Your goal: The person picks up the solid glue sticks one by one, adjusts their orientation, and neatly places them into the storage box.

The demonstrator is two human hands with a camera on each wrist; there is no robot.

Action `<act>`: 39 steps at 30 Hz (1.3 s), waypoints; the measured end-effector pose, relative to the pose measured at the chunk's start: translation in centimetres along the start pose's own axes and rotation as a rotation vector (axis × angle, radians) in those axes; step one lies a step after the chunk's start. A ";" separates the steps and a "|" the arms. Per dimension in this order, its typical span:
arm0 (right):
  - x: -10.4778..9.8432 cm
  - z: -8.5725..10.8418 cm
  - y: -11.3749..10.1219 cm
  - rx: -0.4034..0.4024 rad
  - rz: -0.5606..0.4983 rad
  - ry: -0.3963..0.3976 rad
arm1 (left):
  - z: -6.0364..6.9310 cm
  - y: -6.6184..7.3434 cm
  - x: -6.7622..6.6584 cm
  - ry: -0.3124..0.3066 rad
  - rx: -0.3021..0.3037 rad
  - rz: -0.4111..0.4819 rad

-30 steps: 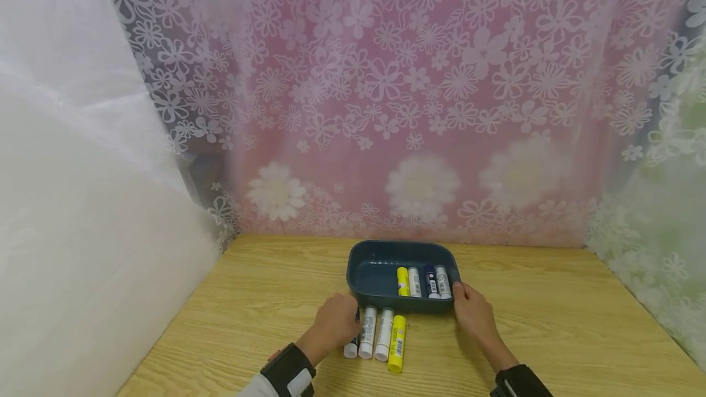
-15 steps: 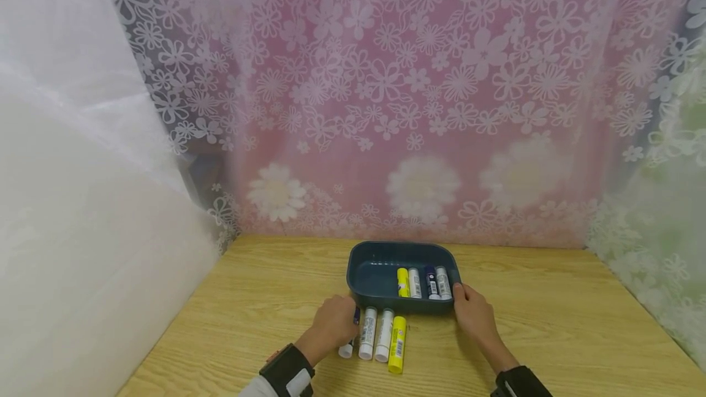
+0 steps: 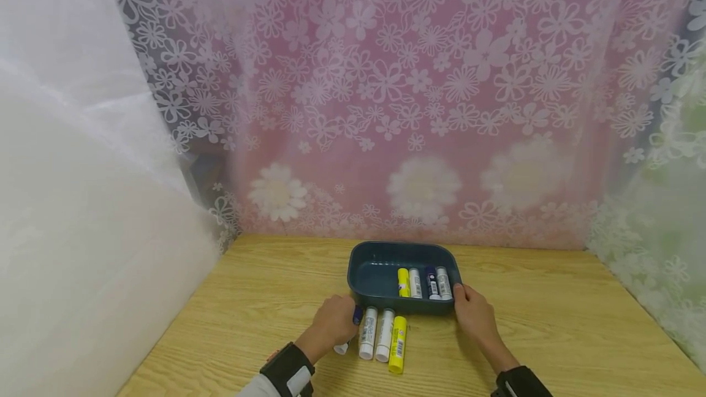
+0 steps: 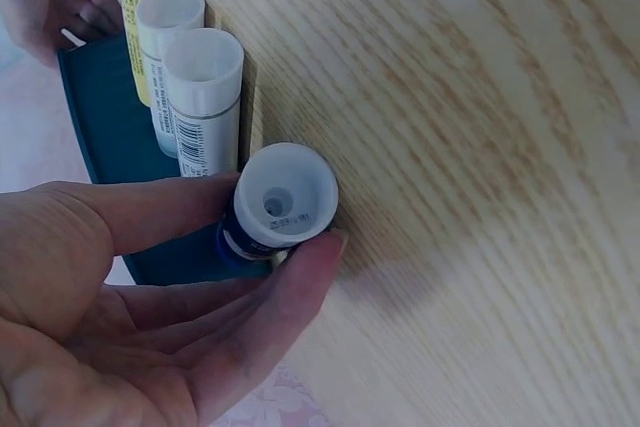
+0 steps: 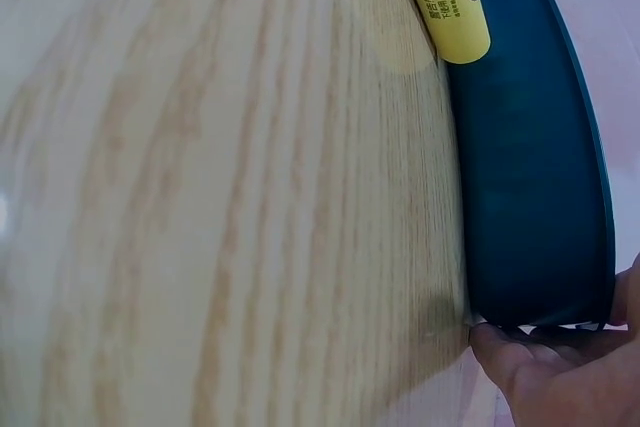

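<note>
Between thumb and fingers, my left hand [image 3: 333, 322] pinches a dark blue glue stick [image 4: 262, 209] with a white base, in front of the dark teal tray [image 3: 375, 303]. To its right lie two white glue sticks [image 3: 368, 333] and a yellow glue stick [image 3: 398, 345] in a row on the table. My right hand [image 3: 475, 316] grips the tray's right end, thumb at the rim and fingers on the outer wall. Inside the tray, on its right side, are a yellow glue stick [image 3: 404, 283], a white one, a dark blue one [image 3: 432, 283] and another white one.
The wooden table [image 3: 265, 287] carries everything. A pink flowered curtain [image 3: 342, 109] hangs behind its far edge. White sheeting [image 3: 83, 201] stands at the left and a pale floral sheet [image 3: 656, 225] at the right.
The blue glue stick in my left hand has turned, its white base swinging leftward away from the row of sticks. My right hand and the tray stay nearly where they were.
</note>
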State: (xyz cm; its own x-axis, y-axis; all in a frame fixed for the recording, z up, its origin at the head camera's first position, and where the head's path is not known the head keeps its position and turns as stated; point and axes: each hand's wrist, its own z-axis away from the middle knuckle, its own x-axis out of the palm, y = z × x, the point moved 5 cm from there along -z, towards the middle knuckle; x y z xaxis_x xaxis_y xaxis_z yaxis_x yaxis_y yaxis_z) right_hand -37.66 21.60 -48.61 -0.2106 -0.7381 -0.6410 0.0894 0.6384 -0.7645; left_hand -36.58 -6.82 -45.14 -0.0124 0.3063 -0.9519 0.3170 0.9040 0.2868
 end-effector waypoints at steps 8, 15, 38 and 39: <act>-0.1 0.0 0.0 0.002 -0.009 0.009 | -0.2 -0.1 0.1 -0.029 -0.014 0.013; -0.1 0.1 0.0 0.000 -0.005 0.011 | -0.3 -0.2 0.1 -0.038 -0.005 0.047; 0.0 0.2 -0.1 -0.004 -0.021 0.001 | 0.0 -0.5 -0.2 -0.030 0.042 0.101; 0.0 0.2 -0.1 -0.006 -0.022 0.001 | 0.0 -0.5 -0.2 -0.033 0.037 0.107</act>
State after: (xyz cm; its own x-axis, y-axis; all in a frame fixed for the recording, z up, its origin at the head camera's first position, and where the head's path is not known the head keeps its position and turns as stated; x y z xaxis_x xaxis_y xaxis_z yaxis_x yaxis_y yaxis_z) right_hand -37.45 21.52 -48.55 -0.2137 -0.7518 -0.6238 0.0789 0.6232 -0.7781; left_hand -36.74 -7.36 -45.08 0.0543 0.3898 -0.9193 0.3494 0.8551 0.3831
